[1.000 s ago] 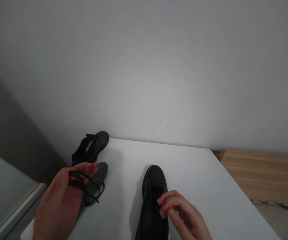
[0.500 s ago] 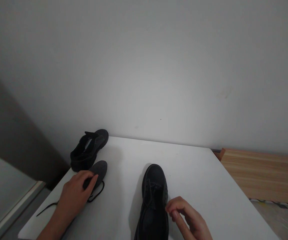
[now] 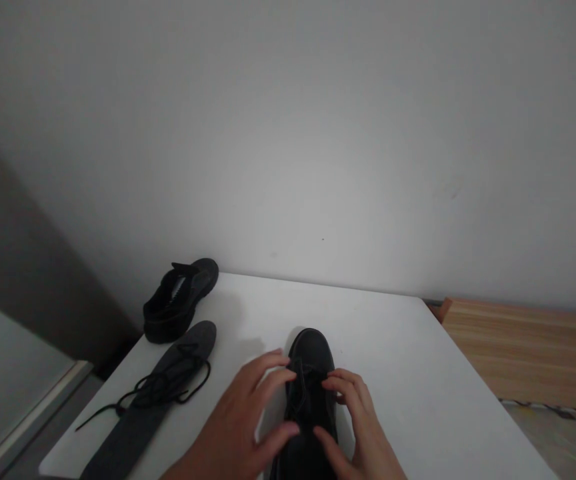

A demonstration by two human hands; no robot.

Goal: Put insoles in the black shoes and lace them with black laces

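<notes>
A black lace-up shoe (image 3: 311, 348) with no lace in it lies toe-away on the white table, near the front. My left hand (image 3: 248, 417) is at its left side, fingers spread and curved, fingertips by the eyelet flap and thumb over the opening. On the other side my right hand (image 3: 361, 427) has its fingers at the right eyelet edge and its thumb over the opening, apart from the fingers. Neither hand clearly grips the shoe. To the left, a dark grey insole (image 3: 133, 437) lies flat, with a loose black shoelace (image 3: 161, 387) tangled on top.
A second black shoe (image 3: 173, 310) stands at the table's back left corner, its tongue raised. The white table (image 3: 393, 360) meets a pale wall (image 3: 318, 147) at the back. A wooden board (image 3: 523, 347) is beyond the right edge.
My left hand has left the insole and shoelace and moved right to the near shoe. My right hand has shifted slightly forward and left, over the shoe's edge.
</notes>
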